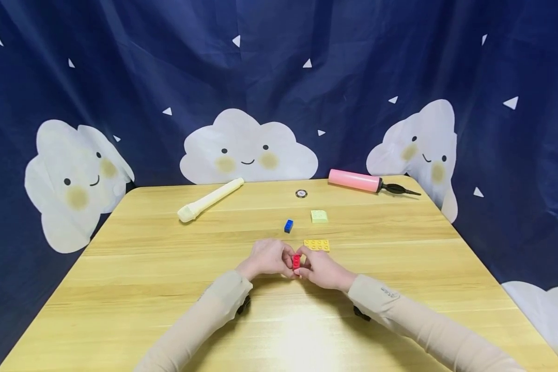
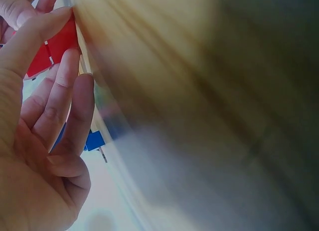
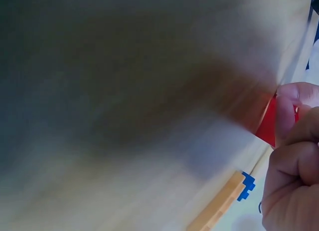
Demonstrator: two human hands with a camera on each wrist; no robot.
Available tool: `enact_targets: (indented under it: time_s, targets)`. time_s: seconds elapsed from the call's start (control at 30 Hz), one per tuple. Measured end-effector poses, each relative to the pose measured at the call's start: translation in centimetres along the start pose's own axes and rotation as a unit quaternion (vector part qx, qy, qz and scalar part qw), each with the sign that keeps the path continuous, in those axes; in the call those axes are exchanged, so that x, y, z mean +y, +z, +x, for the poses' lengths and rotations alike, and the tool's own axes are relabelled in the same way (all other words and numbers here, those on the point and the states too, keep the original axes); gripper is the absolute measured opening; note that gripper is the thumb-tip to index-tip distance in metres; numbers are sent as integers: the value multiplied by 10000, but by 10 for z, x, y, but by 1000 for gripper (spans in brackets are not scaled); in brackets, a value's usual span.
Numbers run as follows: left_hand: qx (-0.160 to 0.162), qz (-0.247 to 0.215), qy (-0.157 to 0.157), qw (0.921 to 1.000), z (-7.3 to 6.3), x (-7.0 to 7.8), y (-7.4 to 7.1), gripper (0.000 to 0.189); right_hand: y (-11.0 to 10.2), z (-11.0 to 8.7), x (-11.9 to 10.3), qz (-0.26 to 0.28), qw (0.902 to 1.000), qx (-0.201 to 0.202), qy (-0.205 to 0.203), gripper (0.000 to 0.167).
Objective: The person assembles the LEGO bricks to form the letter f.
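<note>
Both hands meet low over the table around red toy building bricks. From the left side my left hand pinches the red, thumb on one face and fingertips behind it. My right hand grips it from the other side between thumb and forefinger. A seam across the red shows in the left wrist view, as of two bricks lying against each other. Its lower edge is close to the tabletop in the right wrist view. Just beyond the right fingers lies a yellow studded brick; a small blue brick lies farther back.
Behind the yellow brick is a pale green brick, with a round dark-rimmed disc farther off. A cream microphone-shaped stick lies back left, a pink hand pump back right. A blue curtain hangs behind the wooden table.
</note>
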State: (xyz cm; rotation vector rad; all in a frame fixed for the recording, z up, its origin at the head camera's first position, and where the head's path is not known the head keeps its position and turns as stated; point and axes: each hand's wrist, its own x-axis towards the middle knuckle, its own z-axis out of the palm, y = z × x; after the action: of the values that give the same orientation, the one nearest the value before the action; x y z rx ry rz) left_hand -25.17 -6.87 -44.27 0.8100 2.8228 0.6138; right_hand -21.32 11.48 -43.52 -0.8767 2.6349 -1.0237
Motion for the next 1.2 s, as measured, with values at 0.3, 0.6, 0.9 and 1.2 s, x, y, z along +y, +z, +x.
enact_targets:
  time_s: [0.3,0.6,0.9,1.2]
  targets:
    - [-78,-37,-32,10000,2,-1,-1,22,4,-3,0,37,9997,242,73,23]
    - [-67,-130,93,9998,2,-1,0,20,5,-4,-4,156,9992,306,210,23]
    - [-63,-139,107,9998,1,-1,-1,20,4,-1,-8,16,9988,185,451,24]
    - [-15,-145,78,9999,-1,1,-2,19,3,-3,-7,27,9990,112,443,24]
